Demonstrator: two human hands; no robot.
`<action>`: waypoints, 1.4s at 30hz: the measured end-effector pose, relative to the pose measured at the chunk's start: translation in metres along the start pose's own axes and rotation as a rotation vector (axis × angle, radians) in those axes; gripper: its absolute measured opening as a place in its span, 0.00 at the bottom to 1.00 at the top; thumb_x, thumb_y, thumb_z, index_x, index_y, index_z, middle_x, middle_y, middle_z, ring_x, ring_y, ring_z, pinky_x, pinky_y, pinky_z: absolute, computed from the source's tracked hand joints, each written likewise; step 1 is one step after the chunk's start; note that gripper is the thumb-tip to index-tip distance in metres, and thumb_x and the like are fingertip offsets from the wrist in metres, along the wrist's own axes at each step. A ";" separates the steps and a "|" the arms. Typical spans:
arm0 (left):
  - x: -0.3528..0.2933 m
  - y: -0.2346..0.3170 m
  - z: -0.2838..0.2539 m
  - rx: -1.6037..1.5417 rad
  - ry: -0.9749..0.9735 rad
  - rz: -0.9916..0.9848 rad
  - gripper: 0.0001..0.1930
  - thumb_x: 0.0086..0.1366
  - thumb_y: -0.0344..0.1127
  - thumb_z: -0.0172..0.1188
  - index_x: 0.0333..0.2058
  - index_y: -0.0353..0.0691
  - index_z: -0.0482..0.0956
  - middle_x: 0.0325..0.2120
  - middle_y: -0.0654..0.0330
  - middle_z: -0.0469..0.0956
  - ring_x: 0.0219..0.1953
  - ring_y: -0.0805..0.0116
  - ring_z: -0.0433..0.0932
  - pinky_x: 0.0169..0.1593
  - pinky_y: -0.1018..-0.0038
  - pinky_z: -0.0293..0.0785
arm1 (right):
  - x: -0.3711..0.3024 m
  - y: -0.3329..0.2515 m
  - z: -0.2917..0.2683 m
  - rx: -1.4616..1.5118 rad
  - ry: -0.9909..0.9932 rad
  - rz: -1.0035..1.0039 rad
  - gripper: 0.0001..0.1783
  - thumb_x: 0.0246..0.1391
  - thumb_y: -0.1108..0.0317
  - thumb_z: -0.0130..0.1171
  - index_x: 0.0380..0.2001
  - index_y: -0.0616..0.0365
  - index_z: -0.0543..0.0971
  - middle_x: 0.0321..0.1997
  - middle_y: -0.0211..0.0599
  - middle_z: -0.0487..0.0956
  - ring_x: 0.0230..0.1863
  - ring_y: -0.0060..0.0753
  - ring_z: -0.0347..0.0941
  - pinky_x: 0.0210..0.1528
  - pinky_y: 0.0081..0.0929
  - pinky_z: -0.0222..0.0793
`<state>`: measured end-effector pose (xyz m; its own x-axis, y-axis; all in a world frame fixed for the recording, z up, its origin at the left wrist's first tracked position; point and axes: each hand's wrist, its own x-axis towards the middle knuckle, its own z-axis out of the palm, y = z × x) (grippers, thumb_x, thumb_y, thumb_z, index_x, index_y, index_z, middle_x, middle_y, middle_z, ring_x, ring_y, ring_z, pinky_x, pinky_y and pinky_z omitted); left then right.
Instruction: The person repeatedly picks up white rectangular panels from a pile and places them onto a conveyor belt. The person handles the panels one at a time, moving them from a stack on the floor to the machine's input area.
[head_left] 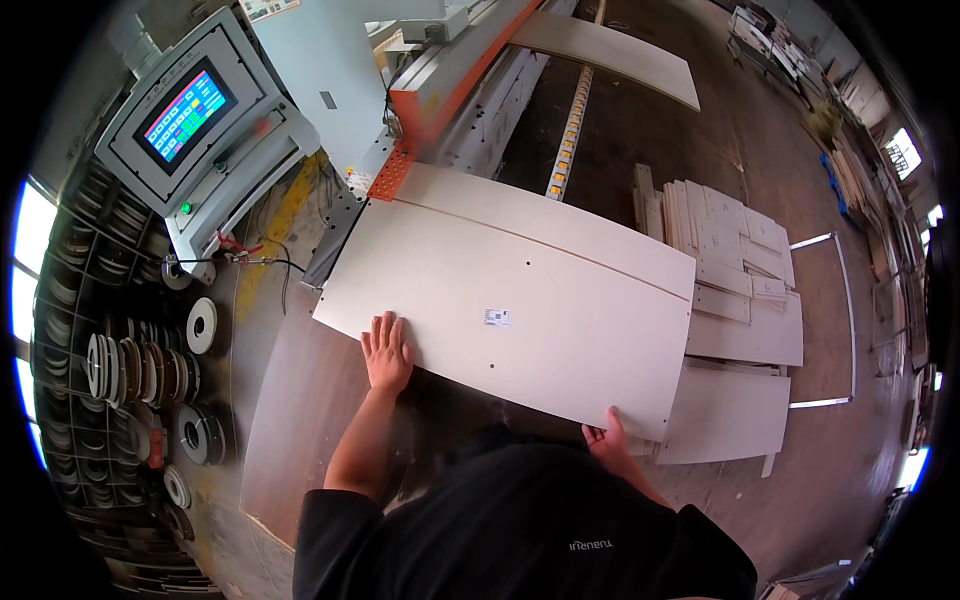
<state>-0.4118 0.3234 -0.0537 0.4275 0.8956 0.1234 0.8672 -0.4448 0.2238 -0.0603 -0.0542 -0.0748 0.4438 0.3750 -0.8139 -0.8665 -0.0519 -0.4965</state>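
In the head view, the pale board (440,260) lies in front of the person, its far-left corner by the orange plate (391,177) (a small label (497,317) sits near its middle). The left hand (387,352) rests on its near edge, fingers spread. The right hand (610,438) pinches that edge farther right, thumb on top; its fingertips seem tucked underneath. Panels (735,330) lie stacked to the right.

Cream rectangular panel (590,315) held flat, face up, long sides slanted down toward right. Far left corner placed at orange perforated plate (391,175). Face marked by narrow groove near far edge, white printed label (497,317) around middle, small dark holes (492,366).
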 end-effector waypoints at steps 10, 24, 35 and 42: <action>0.025 0.004 -0.004 0.011 -0.046 -0.111 0.29 0.70 0.44 0.50 0.70 0.54 0.64 0.76 0.59 0.51 0.78 0.49 0.43 0.72 0.29 0.37 | 0.018 -0.009 0.032 0.115 0.130 0.072 0.20 0.65 0.51 0.63 0.55 0.47 0.76 0.56 0.28 0.78 0.59 0.30 0.74 0.60 0.36 0.76; 0.131 0.030 0.028 0.002 -0.026 -0.087 0.28 0.74 0.48 0.47 0.71 0.56 0.62 0.76 0.61 0.49 0.79 0.50 0.41 0.72 0.30 0.37 | 0.101 -0.080 0.089 0.144 0.218 -0.078 0.20 0.64 0.58 0.66 0.54 0.54 0.77 0.54 0.35 0.80 0.54 0.36 0.78 0.55 0.38 0.80; 0.236 0.045 0.075 0.062 0.001 -0.018 0.27 0.74 0.50 0.47 0.70 0.57 0.63 0.75 0.63 0.53 0.78 0.55 0.45 0.70 0.31 0.44 | 0.114 -0.116 0.106 -0.190 -0.024 -0.261 0.20 0.68 0.56 0.58 0.54 0.58 0.75 0.51 0.43 0.81 0.49 0.38 0.82 0.43 0.35 0.82; 0.175 0.163 0.111 -0.121 0.152 0.315 0.27 0.72 0.44 0.55 0.67 0.46 0.67 0.71 0.54 0.62 0.73 0.51 0.58 0.70 0.41 0.54 | 0.099 -0.064 -0.033 -0.625 -0.031 -0.138 0.20 0.68 0.56 0.56 0.54 0.58 0.78 0.45 0.38 0.86 0.39 0.30 0.84 0.35 0.26 0.78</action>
<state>-0.1679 0.4089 -0.1029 0.6182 0.7065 0.3445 0.6587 -0.7048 0.2634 0.0462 -0.0447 -0.1335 0.5272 0.4426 -0.7253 -0.5012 -0.5273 -0.6861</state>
